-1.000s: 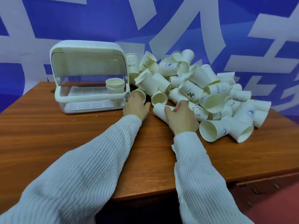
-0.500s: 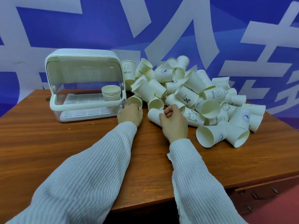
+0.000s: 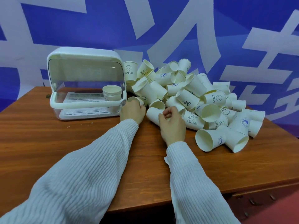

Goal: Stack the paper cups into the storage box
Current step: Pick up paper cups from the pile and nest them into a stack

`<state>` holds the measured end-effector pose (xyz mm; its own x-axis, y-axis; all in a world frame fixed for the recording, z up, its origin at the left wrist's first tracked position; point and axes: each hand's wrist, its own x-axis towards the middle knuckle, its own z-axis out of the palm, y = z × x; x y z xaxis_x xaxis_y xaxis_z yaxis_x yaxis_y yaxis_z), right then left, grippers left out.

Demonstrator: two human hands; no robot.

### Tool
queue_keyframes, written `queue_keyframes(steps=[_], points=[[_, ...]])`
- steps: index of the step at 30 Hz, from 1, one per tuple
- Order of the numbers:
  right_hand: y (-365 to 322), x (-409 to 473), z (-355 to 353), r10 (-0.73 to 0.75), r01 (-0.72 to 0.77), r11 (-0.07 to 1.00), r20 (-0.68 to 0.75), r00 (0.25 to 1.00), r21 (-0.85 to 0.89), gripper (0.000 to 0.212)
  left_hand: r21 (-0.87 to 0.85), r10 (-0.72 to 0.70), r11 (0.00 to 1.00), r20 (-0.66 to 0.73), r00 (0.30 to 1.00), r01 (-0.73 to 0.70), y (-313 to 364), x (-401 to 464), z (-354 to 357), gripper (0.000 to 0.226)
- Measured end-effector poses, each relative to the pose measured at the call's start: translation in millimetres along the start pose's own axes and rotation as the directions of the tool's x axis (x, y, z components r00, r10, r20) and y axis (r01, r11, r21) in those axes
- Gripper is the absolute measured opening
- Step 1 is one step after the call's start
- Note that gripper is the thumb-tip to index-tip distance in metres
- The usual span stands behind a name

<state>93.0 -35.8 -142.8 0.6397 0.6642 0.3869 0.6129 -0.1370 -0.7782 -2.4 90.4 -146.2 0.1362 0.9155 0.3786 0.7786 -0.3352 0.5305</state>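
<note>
Paper meets both sets of fingers: the left hand curls round a cup at the pile's near-left edge, and the right hand pinches a toppled cup (mouth turned away). Left of the fingers, the storage box stands open, holding a short stack. Bare bench lies nearer the sleeves.
</note>
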Motion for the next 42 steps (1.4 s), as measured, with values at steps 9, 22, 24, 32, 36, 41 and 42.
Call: queue_keyframes(steps=[9, 22, 24, 32, 36, 41, 42], points=[[-10.3, -6.5, -3.8, -0.002, 0.009, 0.997, -0.104, 0.995, 0.071, 0.004, -0.034, 0.137, 0.99, -0.06, 0.989, -0.14, -25.3, -40.9, -41.8, 0.019], [-80.1, 12.0, 27.4, -0.302, 0.316, 0.912, -0.095, 0.949, 0.263, 0.014, -0.18, 0.083, 0.969, -0.409, 0.909, -0.169, -66.7, -28.7, -126.5, 0.017], [-94.3, 18.8, 41.1, -0.363, 0.366, 0.9, -0.061, 0.93, 0.236, 0.013, -0.2, 0.048, 0.968, -0.444, 0.895, -0.152, -75.6, -22.8, -130.8, 0.021], [-111.3, 40.8, 93.1, -0.461, 0.459, 0.887, 0.132, 0.877, 0.046, 0.021, -0.25, -0.063, 0.964, -0.558, 0.828, -0.095, -101.7, -12.8, -134.9, 0.019], [-109.7, 50.9, 101.1, -0.52, 0.549, 0.822, 0.195, 0.832, -0.152, 0.028, -0.325, -0.07, 0.933, -0.583, 0.81, -0.154, -105.5, -13.7, -120.7, 0.019], [-116.0, 55.8, 111.7, -0.566, 0.608, 0.736, 0.222, 0.794, -0.298, 0.034, -0.344, -0.053, 0.922, -0.568, 0.821, -0.179, -104.3, -15.2, -112.4, 0.019], [-116.5, 56.5, 115.7, -0.567, 0.614, 0.724, 0.234, 0.79, -0.316, 0.035, -0.35, -0.051, 0.918, -0.571, 0.82, -0.187, -104.4, -14.8, -113.0, 0.019]])
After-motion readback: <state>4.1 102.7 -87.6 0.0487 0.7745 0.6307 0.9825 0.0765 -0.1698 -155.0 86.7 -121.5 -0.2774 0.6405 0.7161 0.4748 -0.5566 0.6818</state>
